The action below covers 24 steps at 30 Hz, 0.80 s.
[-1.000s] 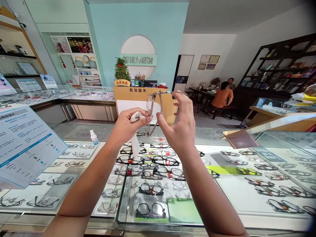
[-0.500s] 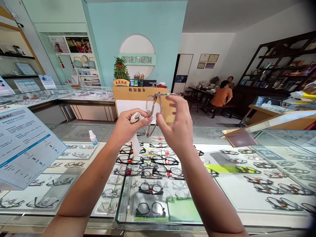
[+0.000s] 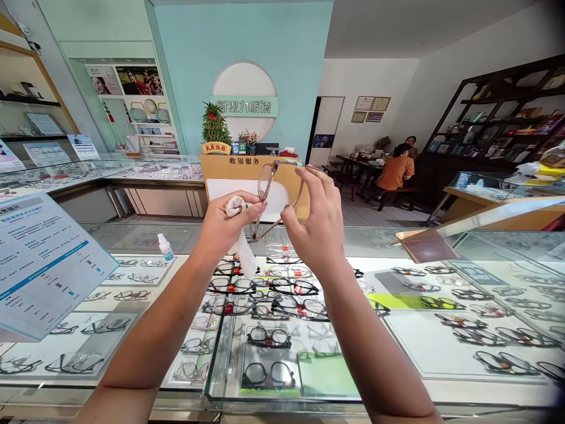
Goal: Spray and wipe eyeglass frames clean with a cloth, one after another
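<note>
A pair of clear-framed eyeglasses [image 3: 263,184] is held up, turned on its side, above the glass counter. My left hand [image 3: 219,228] pinches the front of the frame between thumb and fingers. Tucked in that same hand is a whitish cloth [image 3: 246,258], its loose end hanging below. My right hand [image 3: 321,222] is at the temples: its fingertips touch the upper one, and the thumb lies against or close to the lower one. Beneath both hands, rows of spectacle frames [image 3: 293,287] sit in the display case.
A glass display counter [image 3: 326,388] spans the front. To the left are a small white spray bottle [image 3: 165,247] and a printed sheet [image 3: 48,265]. A tilted board [image 3: 426,246] stands at right. Beyond are a wooden cash desk [image 3: 242,171] and a seated person in orange [image 3: 395,172].
The eyeglasses have tilted and shifted slightly left, and their temples look spread wider apart. My left hand has moved a little left with the cloth. My right hand stays at the temples.
</note>
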Motion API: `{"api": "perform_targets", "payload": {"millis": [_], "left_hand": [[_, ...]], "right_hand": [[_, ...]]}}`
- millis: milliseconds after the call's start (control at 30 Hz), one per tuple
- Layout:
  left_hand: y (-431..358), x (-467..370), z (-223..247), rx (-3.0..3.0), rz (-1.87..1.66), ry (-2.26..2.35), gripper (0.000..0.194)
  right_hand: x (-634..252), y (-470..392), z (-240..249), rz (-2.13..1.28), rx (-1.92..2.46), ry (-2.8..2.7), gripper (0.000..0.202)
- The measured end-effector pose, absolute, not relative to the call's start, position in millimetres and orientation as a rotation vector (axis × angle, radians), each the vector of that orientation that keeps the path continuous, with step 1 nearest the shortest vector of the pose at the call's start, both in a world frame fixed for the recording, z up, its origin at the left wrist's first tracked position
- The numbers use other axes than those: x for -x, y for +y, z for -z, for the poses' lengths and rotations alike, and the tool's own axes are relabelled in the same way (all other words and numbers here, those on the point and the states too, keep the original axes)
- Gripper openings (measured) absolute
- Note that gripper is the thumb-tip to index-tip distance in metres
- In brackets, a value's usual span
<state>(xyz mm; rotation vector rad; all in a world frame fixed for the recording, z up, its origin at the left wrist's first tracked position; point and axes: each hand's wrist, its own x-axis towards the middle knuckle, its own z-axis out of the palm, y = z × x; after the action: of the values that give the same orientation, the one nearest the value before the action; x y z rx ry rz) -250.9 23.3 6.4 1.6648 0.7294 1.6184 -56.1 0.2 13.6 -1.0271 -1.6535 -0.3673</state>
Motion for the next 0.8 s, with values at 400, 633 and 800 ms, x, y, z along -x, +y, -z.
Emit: {"api": "perform_targets", "payload": {"millis": [400, 633, 800], "left_hand": [[26, 251, -15, -1.280, -1.859, 0.563, 0.049], [25, 257, -22, -1.212, -2.000, 0.496, 0.053], [26, 259, -21, -1.267, -1.928, 0.561, 0.051]], "right_hand": [[49, 5, -11, 0.198, 1.239, -1.636, 0.031], [43, 9, -10, 0.088, 1.387, -1.726, 0.043], [44, 12, -7, 0.205, 1.316, -1.766, 0.043]]}}
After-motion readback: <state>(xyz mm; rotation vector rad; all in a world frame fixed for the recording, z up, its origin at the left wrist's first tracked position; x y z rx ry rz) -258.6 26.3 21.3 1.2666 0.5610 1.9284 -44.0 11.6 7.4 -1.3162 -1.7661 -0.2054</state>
